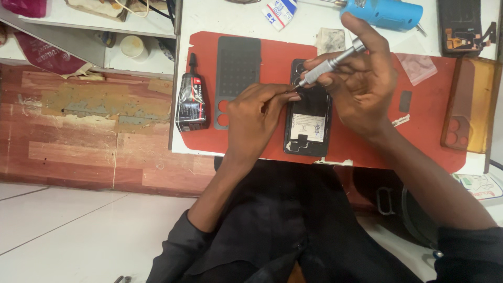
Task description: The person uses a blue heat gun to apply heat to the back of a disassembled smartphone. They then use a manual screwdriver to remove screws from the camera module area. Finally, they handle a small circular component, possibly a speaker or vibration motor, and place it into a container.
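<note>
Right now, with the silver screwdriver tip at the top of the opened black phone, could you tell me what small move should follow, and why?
Probably seat the tip squarely and turn gently. The right hand holds the slim silver metal screwdriver slanted, its tip at the upper left corner of the opened black phone on the red mat. The left hand pinches right beside the tip, likely steadying a small part, though the screw itself is too small to see.

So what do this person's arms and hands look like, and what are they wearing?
Both hands are bare: the left hand and right hand show no gloves, and no rings or watch are visible. Dark, near-black sleeves are pushed up towards the elbows, leaving the forearms uncovered. The fingers show short nails.
</note>
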